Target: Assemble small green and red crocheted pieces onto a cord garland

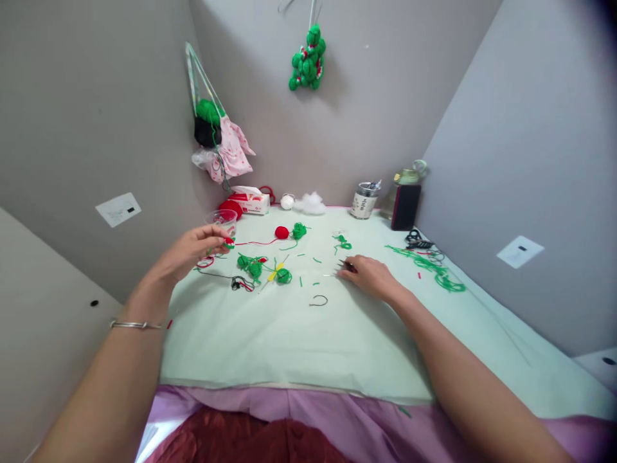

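My left hand (pixel 200 247), raised over the left side of the table, pinches a small red and green crochet piece (pixel 229 244). A red yarn strand runs right from near it to a red yarn ball (pixel 282 233). My right hand (pixel 369 276) rests on the tabletop right of centre, its fingers closed around a small dark tool (pixel 348 265) with thin metal tips; its exact kind is partly hidden. Between the hands lie green crochet pieces (pixel 250 265), a yellow-handled crochet hook (pixel 276 272), a small green ball (pixel 284 276) and short yarn snippets.
A clear plastic cup (pixel 222 218), tissue box (pixel 250 202), white stuffing (pixel 311 203), labelled can (pixel 364 200) and dark phone-like slab (pixel 405 207) line the back. Green yarn strands (pixel 446 281) lie right. A pink bag (pixel 234 151) and green crocheted bundle (pixel 308 61) hang on the walls.
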The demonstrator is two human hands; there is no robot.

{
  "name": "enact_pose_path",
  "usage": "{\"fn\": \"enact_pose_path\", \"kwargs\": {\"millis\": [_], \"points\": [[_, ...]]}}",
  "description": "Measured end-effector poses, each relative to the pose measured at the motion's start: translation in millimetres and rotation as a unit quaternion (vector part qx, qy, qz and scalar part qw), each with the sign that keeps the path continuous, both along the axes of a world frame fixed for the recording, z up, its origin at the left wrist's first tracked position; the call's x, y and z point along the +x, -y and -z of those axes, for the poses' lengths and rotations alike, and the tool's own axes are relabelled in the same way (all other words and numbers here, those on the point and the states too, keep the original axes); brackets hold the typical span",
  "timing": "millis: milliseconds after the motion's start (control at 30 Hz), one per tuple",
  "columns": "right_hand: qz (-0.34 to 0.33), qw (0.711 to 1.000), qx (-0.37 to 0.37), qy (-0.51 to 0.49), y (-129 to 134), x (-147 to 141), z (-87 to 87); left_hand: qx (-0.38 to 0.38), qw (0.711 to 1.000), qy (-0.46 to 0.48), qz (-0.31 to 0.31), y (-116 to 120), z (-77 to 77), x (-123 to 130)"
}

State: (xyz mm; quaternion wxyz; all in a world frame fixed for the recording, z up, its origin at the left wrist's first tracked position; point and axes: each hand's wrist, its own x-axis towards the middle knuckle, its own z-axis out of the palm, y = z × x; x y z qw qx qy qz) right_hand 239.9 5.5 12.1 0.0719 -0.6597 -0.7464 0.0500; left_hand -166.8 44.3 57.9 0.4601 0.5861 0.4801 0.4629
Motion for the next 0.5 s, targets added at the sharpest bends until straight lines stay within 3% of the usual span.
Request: {"fn": "enact_pose_path", "kwargs": {"millis": [133, 267, 500], "points": [[-0.01, 1.0, 0.01, -0.017, 1, -4, 1.7, -0.028, 0.999, -0.003, 0.047, 0, 14.5, 1], [-0.006, 1.0, 0.009, -0.026, -2, -4, 5.6, -0.024, 0.996, 0.046, 0.076, -6, 26.2, 26], [-0.024, 0.999, 0.014, -0.033, -3, -3, 7.5, -0.005, 0.995, -0.016, 0.098, -27, 35.6, 61]]}}
